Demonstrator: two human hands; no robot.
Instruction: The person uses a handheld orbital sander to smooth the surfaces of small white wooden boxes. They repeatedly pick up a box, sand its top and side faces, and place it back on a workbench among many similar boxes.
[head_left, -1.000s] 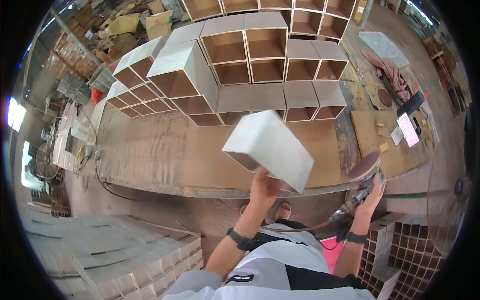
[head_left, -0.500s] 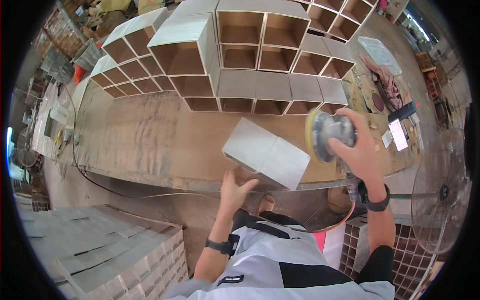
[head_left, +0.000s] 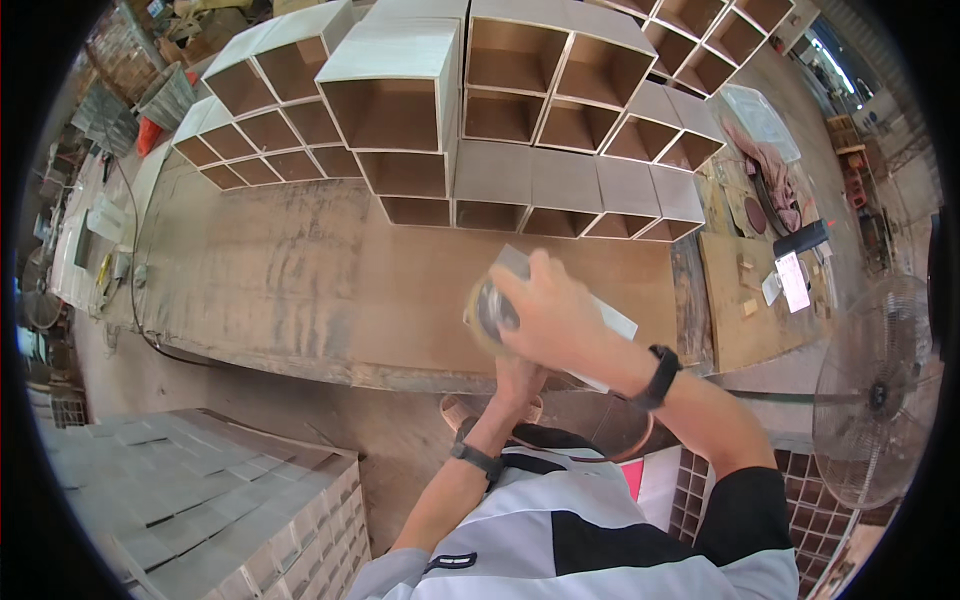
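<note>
A white two-part wooden box (head_left: pixel 615 318) lies at an angle on the workbench near its front edge. My right hand (head_left: pixel 555 305) is wrapped over a round handheld sander (head_left: pixel 495 315) with a yellowish pad rim. The sander is tipped against the left end of the box, and both are slightly blurred. Close below them, my left hand (head_left: pixel 518 378) is at the near side of the box; its fingers are hidden behind the right hand and the sander. Much of the box's top is covered by my right hand and forearm.
White open-fronted boxes (head_left: pixel 495 175) are stacked along the back of the workbench (head_left: pixel 250 290). More boxes (head_left: pixel 220 490) are piled at lower left. On the right stand a fan (head_left: pixel 875 390) and a phone (head_left: pixel 792 280) beside small wood blocks. A hose hangs below the bench.
The sander in my right hand has moved left, from beyond the box's right end to its left end. My left hand has shifted right, in under it.
</note>
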